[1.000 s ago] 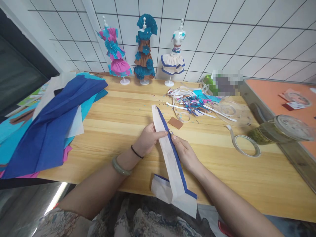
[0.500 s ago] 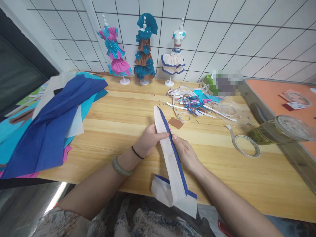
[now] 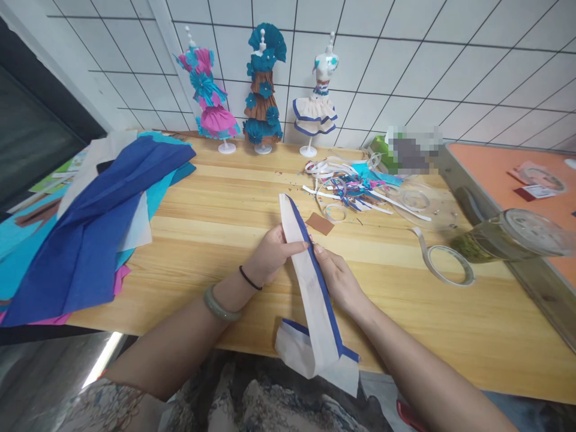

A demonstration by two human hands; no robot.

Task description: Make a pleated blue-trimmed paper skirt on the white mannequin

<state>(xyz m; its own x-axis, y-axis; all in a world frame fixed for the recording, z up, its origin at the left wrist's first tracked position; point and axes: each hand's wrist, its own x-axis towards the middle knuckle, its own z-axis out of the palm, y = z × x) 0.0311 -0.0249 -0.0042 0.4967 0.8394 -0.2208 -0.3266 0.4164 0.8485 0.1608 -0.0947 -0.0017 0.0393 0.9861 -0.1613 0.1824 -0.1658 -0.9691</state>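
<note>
A long white paper strip with a blue edge (image 3: 310, 282) runs from the middle of the wooden table (image 3: 225, 222) down past its front edge, where it folds back on itself. My left hand (image 3: 270, 255) pinches the strip from the left, thumb on top of the white paper. My right hand (image 3: 338, 279) grips the blue edge from the right, fingers closed on it. Both hands meet at about the same spot on the strip, a third of the way down from its far tip.
Three small dress forms in paper dresses (image 3: 263, 90) stand by the tiled wall. Blue, teal and pink paper sheets (image 3: 90, 234) pile at the left. Paper scraps (image 3: 351, 183), a brown paper piece (image 3: 320, 224), a tape roll (image 3: 450, 265) and a lying jar (image 3: 508, 237) are at the right.
The strip has shifted slightly to the right and away from me. Both hands keep their hold at nearly the same place.
</note>
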